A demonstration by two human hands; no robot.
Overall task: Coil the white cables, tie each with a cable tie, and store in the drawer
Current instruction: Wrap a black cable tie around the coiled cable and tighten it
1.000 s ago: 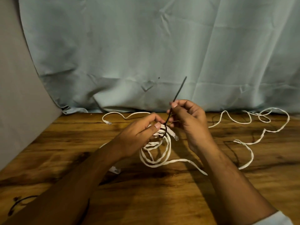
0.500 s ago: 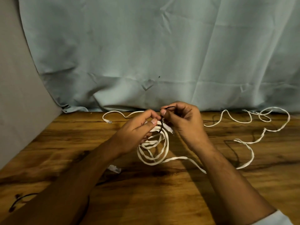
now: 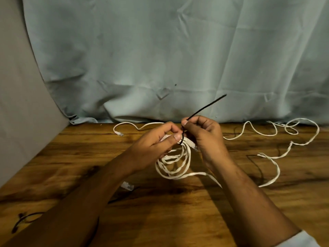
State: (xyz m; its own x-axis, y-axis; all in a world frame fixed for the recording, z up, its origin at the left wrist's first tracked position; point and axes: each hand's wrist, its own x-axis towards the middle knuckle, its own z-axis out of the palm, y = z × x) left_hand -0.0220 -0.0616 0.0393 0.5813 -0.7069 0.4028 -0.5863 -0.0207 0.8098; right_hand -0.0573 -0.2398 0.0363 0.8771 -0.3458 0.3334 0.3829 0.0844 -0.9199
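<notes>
Head view, single frame.

1. Table (image 3: 178, 220): dark-grained wood, backed by a pale blue-grey cloth (image 3: 160, 50) hanging at 12 o'clock.
2. Coiled white cable (image 3: 175, 164): several loops gathered at frame centre, held up at the top, lower loops near or on the wood; cannot tell which.
3. Left hand (image 3: 156, 143): fingers and thumb closed on the top of the coil, from its 9 o'clock side.
4. Right hand (image 3: 204, 134): thumb and forefinger pinched on the black cable tie (image 3: 206, 107), at 3 o'clock of the coil top. The tie wraps the bundle between the two hands; its free tail slants toward 1 o'clock.
5. Loose white cable (image 3: 270, 159): uncoiled, snaking across the table from 1 to 4 o'clock of the hands.
6. Cable plug (image 3: 119, 133): at 10 o'clock, on the table's far edge.
7. Second plug (image 3: 127, 186): beneath the left forearm, at 7 o'clock.
</notes>
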